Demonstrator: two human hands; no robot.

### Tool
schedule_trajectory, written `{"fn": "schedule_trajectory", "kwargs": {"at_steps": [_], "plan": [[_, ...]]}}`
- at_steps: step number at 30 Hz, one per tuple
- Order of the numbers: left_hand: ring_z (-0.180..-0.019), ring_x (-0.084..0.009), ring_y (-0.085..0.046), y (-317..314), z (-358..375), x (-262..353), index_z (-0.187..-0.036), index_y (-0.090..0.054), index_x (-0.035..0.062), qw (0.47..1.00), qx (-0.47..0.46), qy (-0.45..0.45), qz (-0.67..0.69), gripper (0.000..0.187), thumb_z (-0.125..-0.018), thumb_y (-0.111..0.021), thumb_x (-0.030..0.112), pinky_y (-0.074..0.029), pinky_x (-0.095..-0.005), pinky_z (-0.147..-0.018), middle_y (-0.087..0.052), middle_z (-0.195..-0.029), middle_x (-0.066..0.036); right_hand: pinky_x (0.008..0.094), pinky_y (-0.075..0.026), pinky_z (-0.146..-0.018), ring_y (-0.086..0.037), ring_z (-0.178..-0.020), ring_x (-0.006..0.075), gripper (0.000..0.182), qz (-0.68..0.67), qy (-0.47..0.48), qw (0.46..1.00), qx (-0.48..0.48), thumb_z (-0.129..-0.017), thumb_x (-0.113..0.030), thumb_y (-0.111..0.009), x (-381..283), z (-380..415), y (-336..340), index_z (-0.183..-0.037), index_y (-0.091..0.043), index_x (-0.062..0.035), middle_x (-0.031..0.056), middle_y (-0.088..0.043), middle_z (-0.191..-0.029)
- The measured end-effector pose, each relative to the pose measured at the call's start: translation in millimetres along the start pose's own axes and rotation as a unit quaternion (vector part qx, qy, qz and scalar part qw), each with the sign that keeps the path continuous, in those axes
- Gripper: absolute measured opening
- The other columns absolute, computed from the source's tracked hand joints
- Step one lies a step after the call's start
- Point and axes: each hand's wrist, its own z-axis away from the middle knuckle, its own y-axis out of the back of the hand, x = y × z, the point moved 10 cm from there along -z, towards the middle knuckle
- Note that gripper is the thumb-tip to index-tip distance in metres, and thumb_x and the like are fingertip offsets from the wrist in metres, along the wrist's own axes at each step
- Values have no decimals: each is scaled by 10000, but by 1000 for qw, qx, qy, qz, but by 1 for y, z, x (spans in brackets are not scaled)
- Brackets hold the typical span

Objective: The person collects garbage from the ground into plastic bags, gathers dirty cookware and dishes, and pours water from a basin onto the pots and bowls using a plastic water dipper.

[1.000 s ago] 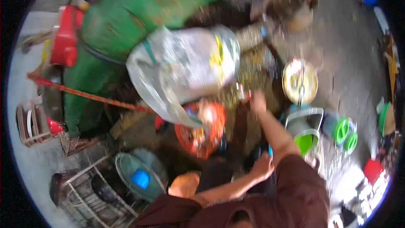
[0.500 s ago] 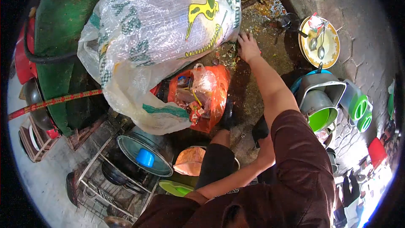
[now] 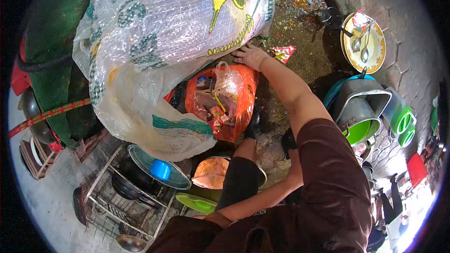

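My right hand (image 3: 251, 57) reaches down to the wet, littered ground with its fingers stretched out and a little apart. Its fingertips are right at the lower edge of a big white woven plastic sack (image 3: 164, 23) with a yellow bird print. Just below the hand stands an orange plastic bag (image 3: 243, 96) stuffed with wrappers and other rubbish. A red-and-white wrapper (image 3: 283, 54) lies on the ground right of the hand. My left hand (image 3: 294, 171) is down by my knee, mostly hidden behind my right arm, so its fingers do not show.
Stacked plates (image 3: 378, 42) with spoons lie at right, above metal pots (image 3: 361, 111) and green-lidded containers (image 3: 402, 121). A glass mug (image 3: 332, 17) is near the plates. At lower left are a lidded pot with a blue cup (image 3: 160, 169) and a metal rack (image 3: 105, 174).
My right hand has moved left along the sack's edge toward the orange bag. The red-and-white wrapper, mostly covered before, now shows fully. The sack appears shifted slightly left.
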Motion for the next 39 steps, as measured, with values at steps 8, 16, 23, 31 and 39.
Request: {"fn": "schedule_trajectory", "kwargs": {"at_steps": [8,16,23,31,39], "plan": [[-1017,-373,-429,-8,-5,7,-1038,-484,8,994,-45,-17,-95,289,-762,-537,73,-331,-428,-862,-464,-1025,-205,422,-290,-989,-348,-1187,264,390,2,-144,990,-10,-763,-164,-540,33,101,29,-1150,-494,-143,69,-424,-1243],[-1098,-293,-426,-6,16,-2,-1205,-400,53,998,-47,-26,-11,409,-815,-520,86,-346,-360,-921,-442,-1192,-147,614,-237,-950,-164,-1265,419,898,-91,-571,815,43,-592,-391,-747,69,134,32,-1333,-266,-236,122,-166,-1408],[-1162,-243,-379,0,60,64,-1259,-356,70,973,-136,185,-10,503,-834,-544,264,-292,-383,-983,-407,-1258,-111,483,-339,-937,-310,-1177,384,553,-70,-512,853,71,-640,-135,-688,40,103,4,-1155,-493,-192,103,-330,-1309],[-1080,-308,-428,1,18,-3,-1176,-434,32,990,-64,-83,-93,431,-799,-547,208,-341,-419,-900,-471,-1133,-169,400,-430,-714,-487,-843,336,310,-207,-370,898,120,-556,84,-572,40,117,8,-824,-536,-68,132,-471,-868],[-835,-438,-484,-20,12,-16,-1064,-476,-26,931,-35,-156,-328,303,-774,-481,62,-399,-477,-776,-462,-1017,-273,356,-435,-673,-500,-823,309,306,-248,-353,880,198,-539,109,-554,15,109,109,-801,-518,-44,124,-473,-853]]}}
